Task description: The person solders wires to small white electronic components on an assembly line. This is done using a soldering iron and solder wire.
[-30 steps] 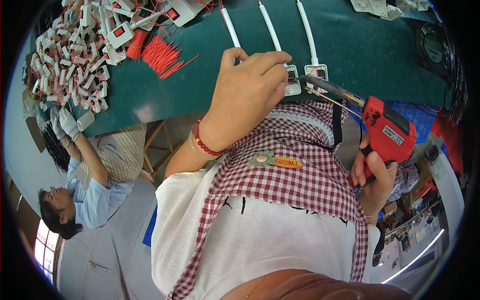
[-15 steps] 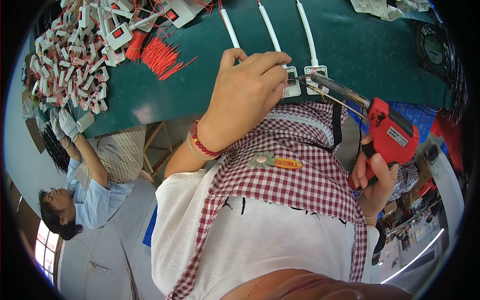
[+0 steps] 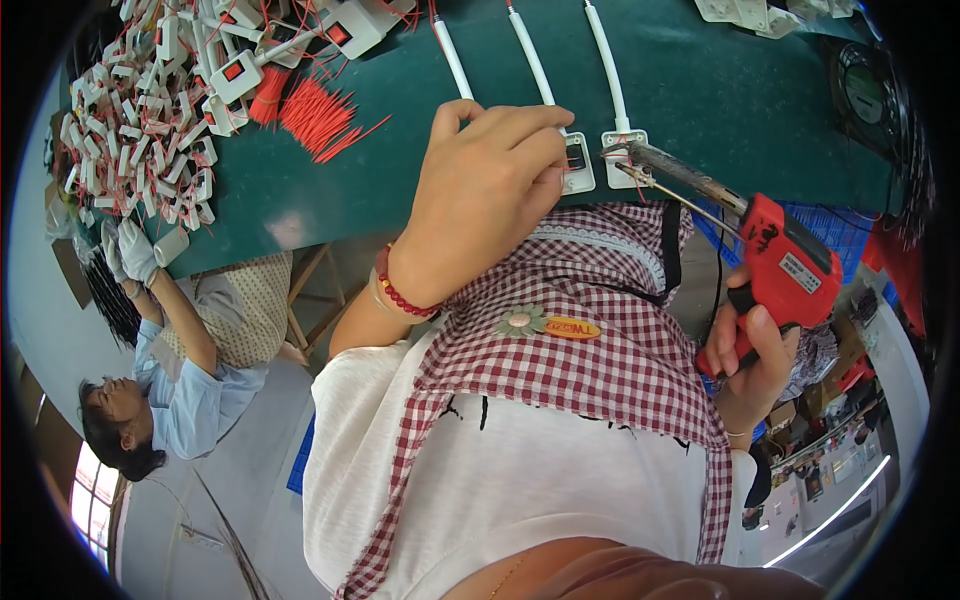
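My right hand is wrapped round the handle of a red soldering gun. Its dark tip and a thin metal guide tube reach over an open white switch housing, the rightmost one, with red wires and a white tube running up from it. Closed fingers of my left hand press at the left side of a second switch housing, which has a black switch inside. Whatever the left fingertips pinch is hidden.
A third white tube lies left of these. Far left are a heap of white switch parts and a pile of red sleeves. A black round device stands at right. A gloved co-worker sits at left.
The soldering gun's tip has shifted from between the two housings onto the rightmost one. My left hand has moved slightly left, and more of the middle housing shows.
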A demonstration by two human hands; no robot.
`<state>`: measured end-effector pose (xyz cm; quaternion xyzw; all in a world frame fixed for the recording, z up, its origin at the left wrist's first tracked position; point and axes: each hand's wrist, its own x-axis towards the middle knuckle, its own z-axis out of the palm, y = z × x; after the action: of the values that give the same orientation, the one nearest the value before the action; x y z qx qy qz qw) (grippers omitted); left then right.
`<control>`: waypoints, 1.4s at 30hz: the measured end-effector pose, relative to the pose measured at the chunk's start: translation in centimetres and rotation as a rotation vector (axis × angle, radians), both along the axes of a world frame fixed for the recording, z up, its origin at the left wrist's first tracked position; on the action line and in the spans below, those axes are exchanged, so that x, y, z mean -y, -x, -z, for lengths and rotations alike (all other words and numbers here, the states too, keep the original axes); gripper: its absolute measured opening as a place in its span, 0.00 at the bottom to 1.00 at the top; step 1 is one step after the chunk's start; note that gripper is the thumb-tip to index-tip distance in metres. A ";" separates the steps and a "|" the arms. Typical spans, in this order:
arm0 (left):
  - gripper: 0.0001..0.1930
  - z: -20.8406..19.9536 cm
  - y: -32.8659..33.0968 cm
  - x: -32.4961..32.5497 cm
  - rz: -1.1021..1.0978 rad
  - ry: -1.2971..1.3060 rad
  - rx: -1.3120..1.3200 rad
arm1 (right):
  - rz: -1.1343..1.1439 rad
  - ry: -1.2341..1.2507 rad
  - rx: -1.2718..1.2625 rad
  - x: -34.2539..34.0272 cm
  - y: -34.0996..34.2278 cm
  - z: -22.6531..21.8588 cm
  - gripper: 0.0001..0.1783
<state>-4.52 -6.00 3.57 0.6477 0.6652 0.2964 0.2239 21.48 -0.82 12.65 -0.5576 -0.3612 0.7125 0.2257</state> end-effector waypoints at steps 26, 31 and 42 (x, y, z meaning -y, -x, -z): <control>0.07 1.6 -5.1 -2.6 -0.091 -0.129 -0.109 | 0.012 -0.004 0.030 0.4 -2.5 0.6 0.20; 0.07 1.5 -5.1 -2.6 -0.095 -0.120 -0.119 | 0.047 -0.002 -0.014 0.5 -2.5 0.8 0.15; 0.07 1.3 -5.0 -2.6 -0.078 -0.124 -0.105 | 0.035 -0.009 0.045 0.9 -2.4 0.7 0.19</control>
<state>0.43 -3.36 2.23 0.6485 0.6812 0.3111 0.1365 23.85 -1.69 11.96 -0.5788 -0.3597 0.6940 0.2325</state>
